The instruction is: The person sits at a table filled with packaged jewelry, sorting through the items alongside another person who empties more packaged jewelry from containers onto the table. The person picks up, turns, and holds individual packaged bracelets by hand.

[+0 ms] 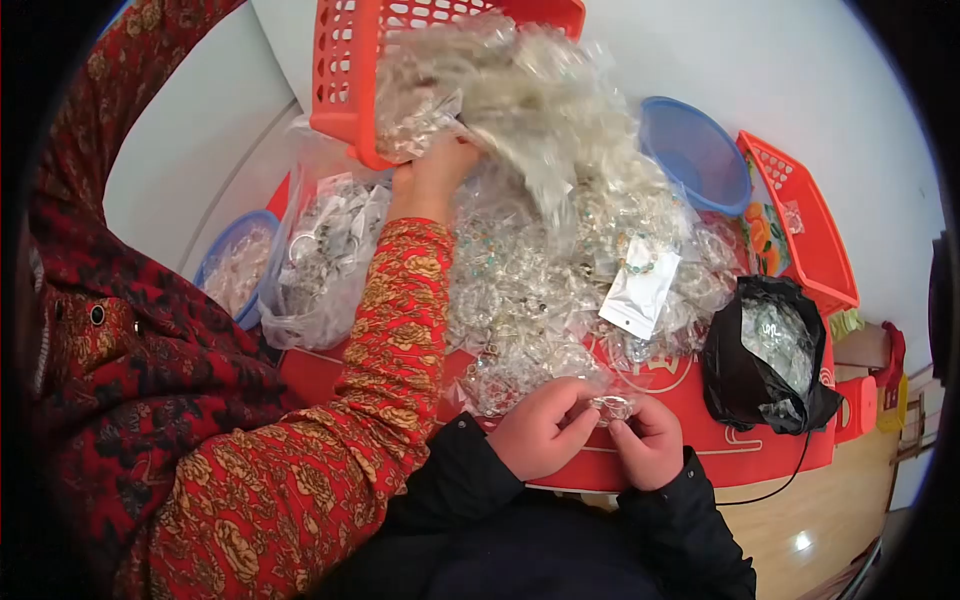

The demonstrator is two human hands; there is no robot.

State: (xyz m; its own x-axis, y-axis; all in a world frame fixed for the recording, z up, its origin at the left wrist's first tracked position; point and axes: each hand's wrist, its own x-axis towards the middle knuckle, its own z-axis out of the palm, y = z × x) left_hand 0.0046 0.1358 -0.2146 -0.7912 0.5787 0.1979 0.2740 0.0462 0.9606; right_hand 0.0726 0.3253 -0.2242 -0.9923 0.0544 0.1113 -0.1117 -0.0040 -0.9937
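Observation:
Close to the table's front edge, my left hand [545,430] and my right hand [650,445] meet with fingertips pinched. Between them is a small silvery ring-shaped piece of jewelry [612,407], gripped from both sides; its exact kind is too small to make out. Just beyond my hands rises a big heap of jewelry in clear packets [530,290]. On the heap's right side lies a white packet [642,290] with a beaded bracelet [640,255] at its top.
A co-worker's hand [435,175] is at a tipped red basket [365,90], with blurred packets spilling out. Left are a filled clear bag [325,260] and blue basin [210,255]. Right are a blue tub [695,150], red basket [810,220] and black bag [735,350].

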